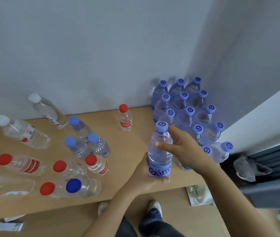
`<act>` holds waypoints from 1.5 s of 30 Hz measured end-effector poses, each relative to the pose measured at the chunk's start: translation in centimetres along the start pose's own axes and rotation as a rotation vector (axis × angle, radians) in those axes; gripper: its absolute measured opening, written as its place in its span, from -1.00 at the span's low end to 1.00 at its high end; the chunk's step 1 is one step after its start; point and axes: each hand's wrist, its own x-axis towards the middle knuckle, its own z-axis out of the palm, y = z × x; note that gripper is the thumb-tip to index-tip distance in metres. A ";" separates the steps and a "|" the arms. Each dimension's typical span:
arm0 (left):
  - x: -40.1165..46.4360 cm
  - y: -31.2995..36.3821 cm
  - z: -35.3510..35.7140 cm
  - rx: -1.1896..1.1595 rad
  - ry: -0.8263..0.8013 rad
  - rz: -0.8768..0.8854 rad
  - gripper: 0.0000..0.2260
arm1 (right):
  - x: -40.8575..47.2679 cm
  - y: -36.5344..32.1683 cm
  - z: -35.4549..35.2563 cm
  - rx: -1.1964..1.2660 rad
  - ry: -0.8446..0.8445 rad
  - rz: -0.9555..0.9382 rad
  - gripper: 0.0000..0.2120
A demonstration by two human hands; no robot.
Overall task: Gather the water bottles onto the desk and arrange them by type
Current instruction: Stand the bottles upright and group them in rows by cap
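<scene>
The long light-wood desk (135, 134) carries a block of clear plastic bottles with lilac caps (189, 111) in the far right corner. Before it, both hands grip one lilac-capped bottle with a blue label (160, 151): left hand (142, 177) around its base, right hand (183, 147) around its upper body.

Soft, even daylight — faint shadows on the wall (101, 48); wide-angle bending and blur toward the edges.
</scene>
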 end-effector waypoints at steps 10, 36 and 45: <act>1.0 -6.5 4.3 0.145 0.104 -0.027 -0.44 | -4.0 7.6 1.1 0.034 0.120 0.089 -0.70; 6.3 -8.0 6.9 0.345 0.272 -0.021 -0.65 | -3.0 11.7 2.2 -0.122 0.472 -0.038 -0.47; 6.2 -6.8 6.4 0.273 0.226 -0.102 -0.67 | -2.9 10.5 2.2 -0.094 0.440 0.054 -0.36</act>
